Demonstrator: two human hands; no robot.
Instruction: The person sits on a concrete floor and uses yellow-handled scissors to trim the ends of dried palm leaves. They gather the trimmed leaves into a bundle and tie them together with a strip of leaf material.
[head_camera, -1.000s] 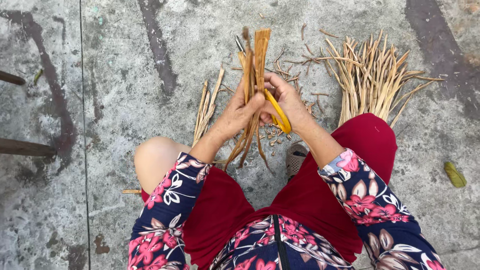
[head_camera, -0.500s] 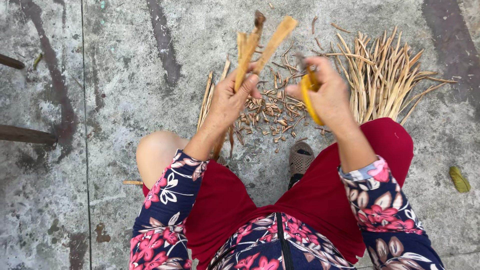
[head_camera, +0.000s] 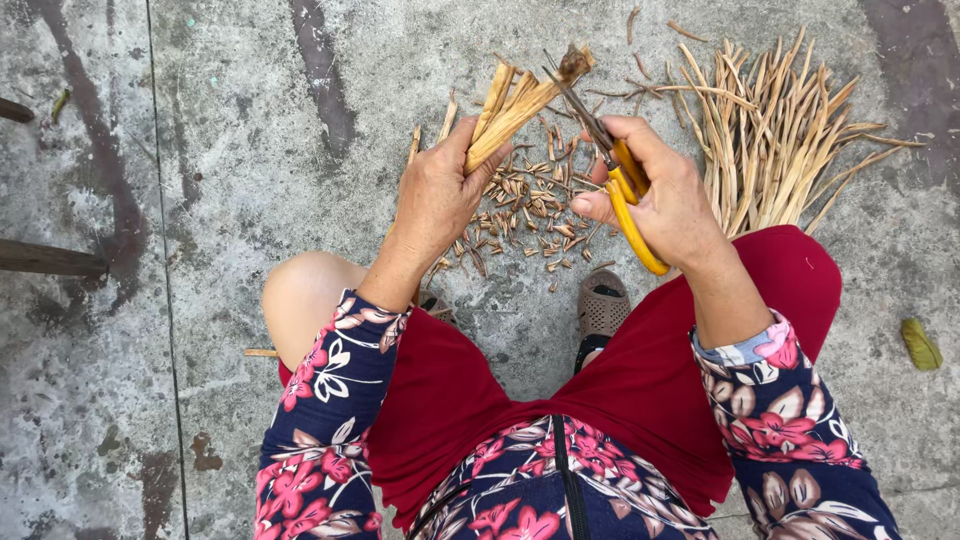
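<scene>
Trimming the ends of a bunch of dried stalks with yellow-handled scissors.

Nearest, above the red-clad knees, the left hand (head_camera: 432, 205) is closed round a bundle of tan stalks (head_camera: 515, 105), tips slanting up and away; just right of the bundle the right hand (head_camera: 672, 195) grips the scissors (head_camera: 615, 175), blades at the stalk tips. Cut scraps (head_camera: 525, 210) lie beneath the bundle, a stalk pile (head_camera: 780, 130) beyond to its right. The next cut likely calls for steadying the tips between the blades.

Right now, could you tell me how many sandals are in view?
1: a brown sandal on the concrete between the knees, below the right hand. Another may be hidden beneath the left forearm.
</scene>
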